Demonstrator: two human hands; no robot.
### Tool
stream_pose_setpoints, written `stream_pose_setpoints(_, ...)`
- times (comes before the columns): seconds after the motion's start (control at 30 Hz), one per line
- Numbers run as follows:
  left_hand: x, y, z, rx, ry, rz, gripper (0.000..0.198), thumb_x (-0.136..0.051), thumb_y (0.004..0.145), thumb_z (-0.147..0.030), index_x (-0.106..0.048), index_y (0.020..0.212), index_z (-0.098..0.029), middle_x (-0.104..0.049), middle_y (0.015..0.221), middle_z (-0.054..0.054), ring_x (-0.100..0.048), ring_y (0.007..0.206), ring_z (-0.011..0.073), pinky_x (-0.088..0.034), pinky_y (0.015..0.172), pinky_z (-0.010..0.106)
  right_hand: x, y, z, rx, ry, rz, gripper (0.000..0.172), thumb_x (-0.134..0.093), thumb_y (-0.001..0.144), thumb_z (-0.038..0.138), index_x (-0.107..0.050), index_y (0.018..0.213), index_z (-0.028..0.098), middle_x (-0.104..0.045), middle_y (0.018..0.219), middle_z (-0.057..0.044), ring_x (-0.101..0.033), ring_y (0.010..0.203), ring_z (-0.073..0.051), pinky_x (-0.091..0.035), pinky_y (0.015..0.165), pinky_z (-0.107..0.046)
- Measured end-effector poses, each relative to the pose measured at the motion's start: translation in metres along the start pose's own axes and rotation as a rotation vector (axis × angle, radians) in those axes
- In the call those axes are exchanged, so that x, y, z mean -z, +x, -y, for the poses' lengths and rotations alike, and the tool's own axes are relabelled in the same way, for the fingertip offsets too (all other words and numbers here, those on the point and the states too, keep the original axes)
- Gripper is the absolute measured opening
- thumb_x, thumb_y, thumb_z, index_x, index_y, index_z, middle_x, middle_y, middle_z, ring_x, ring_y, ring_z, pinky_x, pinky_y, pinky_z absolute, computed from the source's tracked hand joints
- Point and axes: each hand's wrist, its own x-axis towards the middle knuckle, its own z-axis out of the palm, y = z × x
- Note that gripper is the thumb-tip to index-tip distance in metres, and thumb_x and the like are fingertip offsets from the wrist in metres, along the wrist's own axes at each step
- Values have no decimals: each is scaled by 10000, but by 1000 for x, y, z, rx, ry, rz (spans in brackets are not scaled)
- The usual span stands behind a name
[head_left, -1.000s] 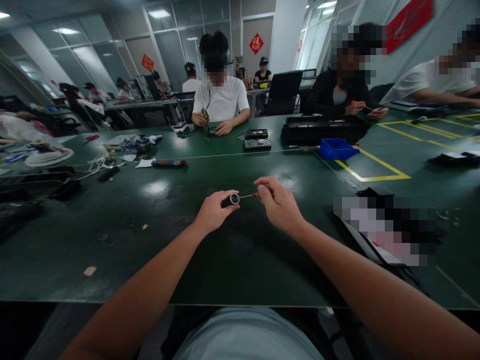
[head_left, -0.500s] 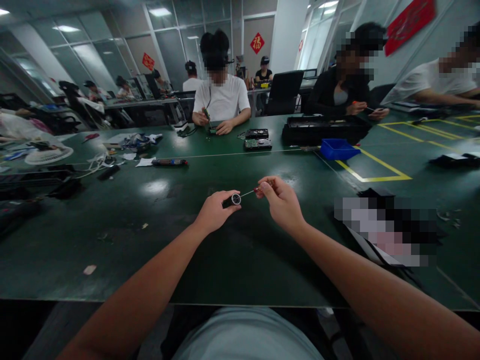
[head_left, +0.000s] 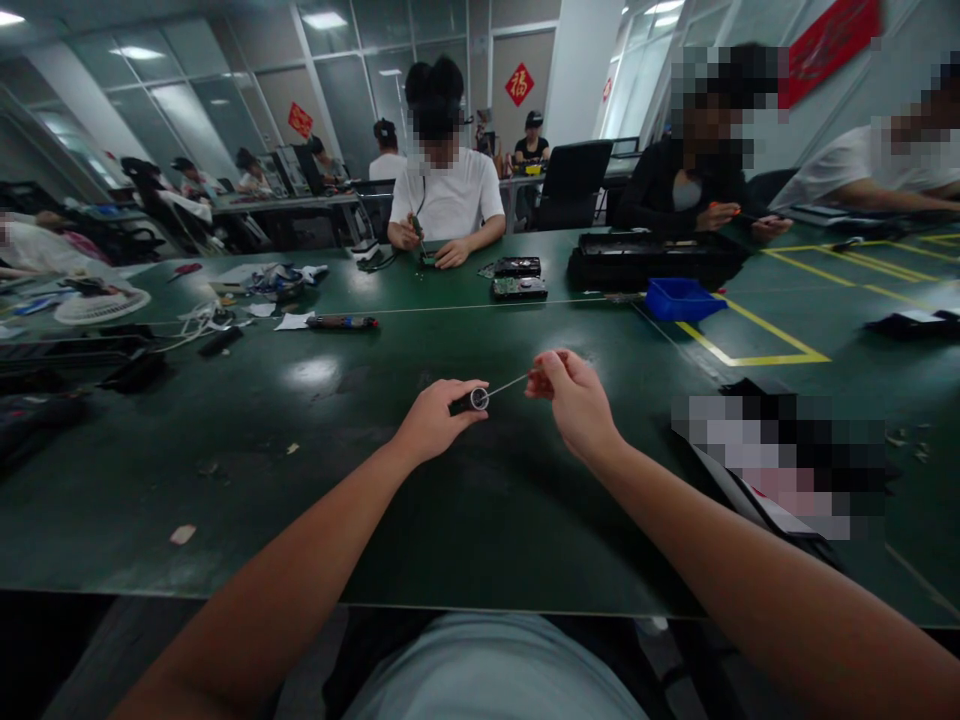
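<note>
My left hand (head_left: pixel 435 422) is closed around a small black cylinder (head_left: pixel 478 400), thumb below and fingers above. The cylinder's round end, with a pale rim, faces me. My right hand (head_left: pixel 576 398) pinches a thin screwdriver (head_left: pixel 508 384), its handle mostly hidden by the fingers. From that hand the metal shaft slants down to the left, and its tip meets the cylinder's round end. How deep the tip sits I cannot tell. Both hands are above the green table (head_left: pixel 465 540), near its middle.
To the right lies a dark case or folder (head_left: pixel 731 480), partly pixelated. A blue bin (head_left: pixel 682 299), a long black housing (head_left: pixel 652 262) and a hard drive (head_left: pixel 519 289) stand farther back. A pen-like tool (head_left: pixel 341 322) and cables are at left. A co-worker (head_left: pixel 450 200) sits opposite.
My right hand has moved a little right and up, and more of the screwdriver's shaft shows. The red part of its handle is now covered. My left hand still holds the cylinder.
</note>
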Motion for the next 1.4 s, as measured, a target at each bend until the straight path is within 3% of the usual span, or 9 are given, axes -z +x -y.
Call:
stream_pose_setpoints(0.27, 2, -2, -1, -9, 25, -22, 420, -729, 853, -318, -658, 1265, -276, -715, 1155, 38, -617, 1042, 239, -460, 956, 416, -3, -15, 12, 218, -328, 54, 189, -462, 986, 379, -558, 936, 223, -653, 772, -10, -625, 690, -157, -497, 674, -329)
stream_pose_setpoints(0.83, 0, -1, -1, 11, 49, -16, 429, -743, 843, -321, -660, 1261, -271, -710, 1162, 38, -610, 1068, 248, -457, 934, 405, -4, -16, 9, 212, -370, 89, 180, -453, 991, 376, -553, 956, 231, -671, 797, -18, -651, 732, -179, -489, 703, -345)
stream_pose_setpoints(1.1, -1, -2, 2, 4, 31, -2, 417, -749, 838, -325, -669, 1244, -273, -713, 1130, 40, -610, 1017, 242, -461, 905, 405, 1, -18, 23, 334, -437, -18, 141, -437, 998, 328, -532, 946, 238, -643, 762, -6, -618, 698, -170, -457, 675, -329)
stream_pose_setpoints(1.4, -1, -1, 1, -3, 29, 29, 412, -759, 829, -303, -680, 1230, -247, -714, 1095, 37, -612, 1007, 227, -453, 930, 394, 1, -17, 19, 413, -510, 73, 153, -427, 999, 328, -530, 955, 224, -644, 755, -15, -638, 701, -182, -453, 674, -331)
